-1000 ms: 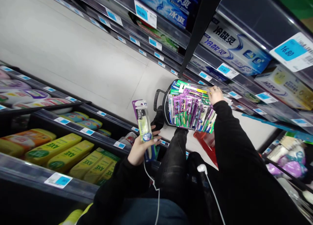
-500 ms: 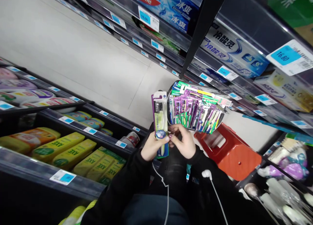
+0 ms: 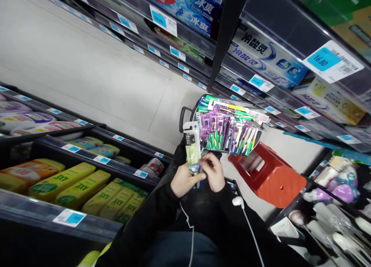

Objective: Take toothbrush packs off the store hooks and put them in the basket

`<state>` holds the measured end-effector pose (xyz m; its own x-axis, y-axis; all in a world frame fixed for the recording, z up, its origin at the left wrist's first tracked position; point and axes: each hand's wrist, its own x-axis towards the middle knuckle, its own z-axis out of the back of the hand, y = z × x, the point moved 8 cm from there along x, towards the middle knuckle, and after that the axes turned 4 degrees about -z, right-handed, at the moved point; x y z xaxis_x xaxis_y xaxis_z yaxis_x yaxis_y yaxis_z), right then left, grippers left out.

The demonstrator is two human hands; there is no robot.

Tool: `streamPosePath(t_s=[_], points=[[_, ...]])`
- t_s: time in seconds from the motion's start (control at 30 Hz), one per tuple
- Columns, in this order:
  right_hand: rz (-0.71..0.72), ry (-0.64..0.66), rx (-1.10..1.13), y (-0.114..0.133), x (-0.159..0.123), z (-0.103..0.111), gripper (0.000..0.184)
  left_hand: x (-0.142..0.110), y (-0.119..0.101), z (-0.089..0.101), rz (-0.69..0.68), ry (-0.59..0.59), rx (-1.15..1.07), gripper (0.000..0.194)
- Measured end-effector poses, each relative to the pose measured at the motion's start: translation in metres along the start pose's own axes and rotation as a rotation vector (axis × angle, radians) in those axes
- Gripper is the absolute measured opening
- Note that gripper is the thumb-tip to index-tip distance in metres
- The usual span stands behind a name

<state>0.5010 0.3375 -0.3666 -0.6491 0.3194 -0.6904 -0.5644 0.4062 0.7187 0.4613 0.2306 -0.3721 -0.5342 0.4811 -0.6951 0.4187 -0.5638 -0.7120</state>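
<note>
My left hand (image 3: 184, 180) is closed around the lower part of a packaged toothbrush (image 3: 192, 145), thumb across its front. The pack is clear and yellow-green with a white hanger top and a round blue mark, held nearly upright above my lap. My right hand (image 3: 214, 171) has its fingers curled against the pack's right edge, thumb and fingertips pinching there. The pack's lower end is partly hidden by my hands. Just beyond stands a dark basket (image 3: 185, 114) filled with several toothbrush packs (image 3: 220, 124) in purple, green and white.
A red plastic stool (image 3: 278, 182) is right of the basket. Toothpaste boxes (image 3: 261, 56) line the shelves at upper right. Yellow bottles (image 3: 62, 180) fill the left shelf. Wrapped utensils (image 3: 333, 228) hang at lower right. An earphone (image 3: 237, 201) dangles over my right sleeve.
The pack and both hands have come slightly lower, and a purple edge behind the pack no longer shows. My right fingers have moved up along its edge. The basket's handle has come into sight.
</note>
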Motion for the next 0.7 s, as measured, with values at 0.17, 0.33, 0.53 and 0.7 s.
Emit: streamPosePath(t_s=[0.17,0.33,0.53,0.7], points=[[0.025,-0.149,0.157,-0.013,0.009,0.032,0.016,0.002,0.000,-0.010,0.005,0.034,0.073,0.044],[0.140,-0.533,0.000,-0.027,0.027,0.117,0.024,0.006,0.027,0.011,0.132,-0.063,0.137,0.034],[0.083,-0.753,-0.697,-0.055,0.068,0.190,0.014,0.003,0.050,0.038,0.207,-0.159,-0.131,0.044],[0.002,-0.674,-0.931,-0.076,0.104,0.180,0.016,-0.002,0.050,0.036,0.270,-0.202,-0.238,0.053]])
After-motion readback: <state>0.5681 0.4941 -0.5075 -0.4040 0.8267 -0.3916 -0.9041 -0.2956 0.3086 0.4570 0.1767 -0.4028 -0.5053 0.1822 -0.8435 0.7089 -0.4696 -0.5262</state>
